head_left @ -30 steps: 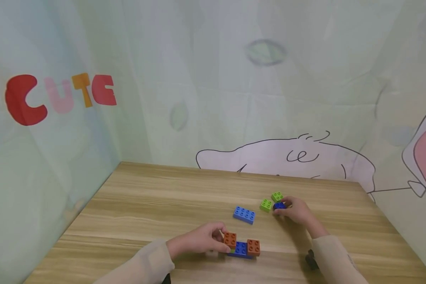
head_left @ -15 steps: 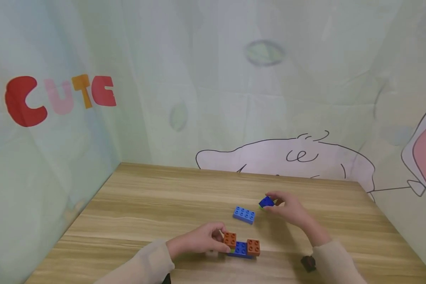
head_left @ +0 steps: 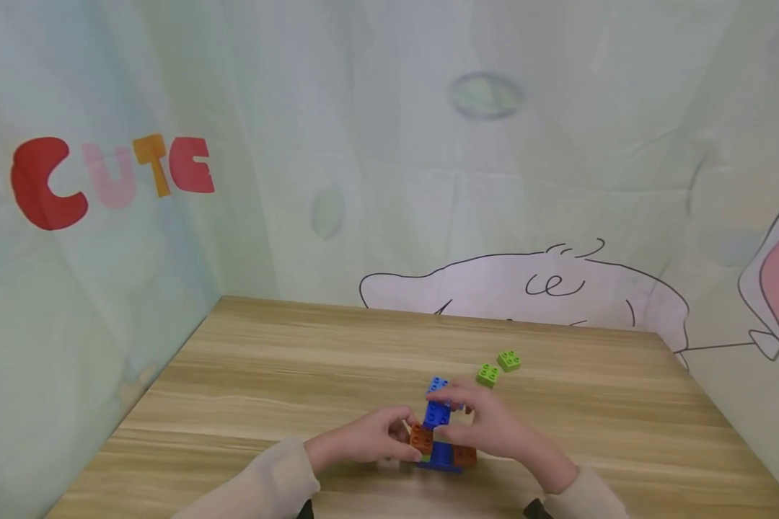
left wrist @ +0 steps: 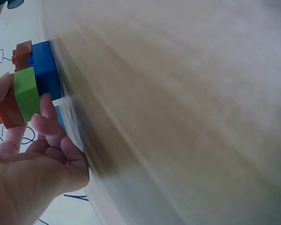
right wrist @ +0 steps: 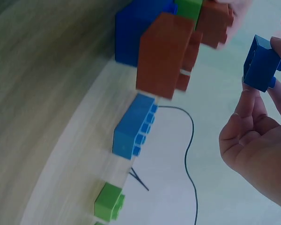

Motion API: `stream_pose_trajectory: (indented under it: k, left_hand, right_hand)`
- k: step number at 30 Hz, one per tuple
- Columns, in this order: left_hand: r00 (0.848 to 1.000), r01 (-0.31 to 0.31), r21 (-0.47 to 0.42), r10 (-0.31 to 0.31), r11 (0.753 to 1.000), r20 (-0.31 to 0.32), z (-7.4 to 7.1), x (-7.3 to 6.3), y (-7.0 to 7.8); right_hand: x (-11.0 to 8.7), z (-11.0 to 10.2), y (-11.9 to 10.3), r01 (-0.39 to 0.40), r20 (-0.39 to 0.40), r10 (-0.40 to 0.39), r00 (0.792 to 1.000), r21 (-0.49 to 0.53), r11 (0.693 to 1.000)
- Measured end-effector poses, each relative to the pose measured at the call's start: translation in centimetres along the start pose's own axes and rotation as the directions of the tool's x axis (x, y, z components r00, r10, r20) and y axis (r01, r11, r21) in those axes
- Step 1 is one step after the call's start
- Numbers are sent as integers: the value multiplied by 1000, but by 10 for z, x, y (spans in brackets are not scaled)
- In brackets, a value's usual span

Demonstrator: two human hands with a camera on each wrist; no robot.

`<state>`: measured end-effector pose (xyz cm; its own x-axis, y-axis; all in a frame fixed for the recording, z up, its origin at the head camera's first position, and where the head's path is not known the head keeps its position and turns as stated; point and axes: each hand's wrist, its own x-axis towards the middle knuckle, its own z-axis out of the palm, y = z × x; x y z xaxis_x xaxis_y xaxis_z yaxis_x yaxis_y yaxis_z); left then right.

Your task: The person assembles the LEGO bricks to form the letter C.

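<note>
My left hand (head_left: pixel 373 436) holds one end of a small toy brick assembly between thumb and fingers. At that end an orange brick (head_left: pixel 419 438) sits on a green brick (left wrist: pixel 27 93), which is on a long dark blue brick (left wrist: pixel 47 70). Another orange brick (right wrist: pixel 161 56) stands on the opposite end, leaving a gap in the middle. Above this gap, my right hand (head_left: pixel 490 427) pinches a small dark blue brick (head_left: pixel 437 415) between thumb and fingers. The right wrist view shows that brick (right wrist: pixel 261 65) in the air, apart from the assembly.
Just behind the assembly lies a lighter blue eight-stud brick (head_left: pixel 437 385), partly covered by my right hand. Farther back are two green bricks, a nearer one (head_left: pixel 487 375) and a farther one (head_left: pixel 509 360). A printed curtain (head_left: pixel 285 216) borders the wooden table (head_left: pixel 266 360).
My right hand has lifted the small dark blue brick from beside the green bricks and carried it left and nearer, over the assembly. The left hand has stayed in place.
</note>
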<state>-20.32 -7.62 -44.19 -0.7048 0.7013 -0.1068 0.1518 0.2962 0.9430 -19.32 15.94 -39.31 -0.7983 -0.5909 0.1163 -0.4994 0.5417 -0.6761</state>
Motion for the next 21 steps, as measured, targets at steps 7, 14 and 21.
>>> stream_pose_trajectory:
  k: [7,14,21]
  left_hand:
    - [1000,-8,-3,8,1000,-8,0,1,-1]
    - [998,-56,-44,56,997,-15,3,2,-3]
    - [998,-55,-37,54,998,-10,2,2,-2]
  right_hand:
    - [3,14,-1,42,20,-41,999,-19,999]
    - [6,19,-1,29,57,-29,998,10,1000]
    - [7,21,-1,51,66,-53,996,37,998]
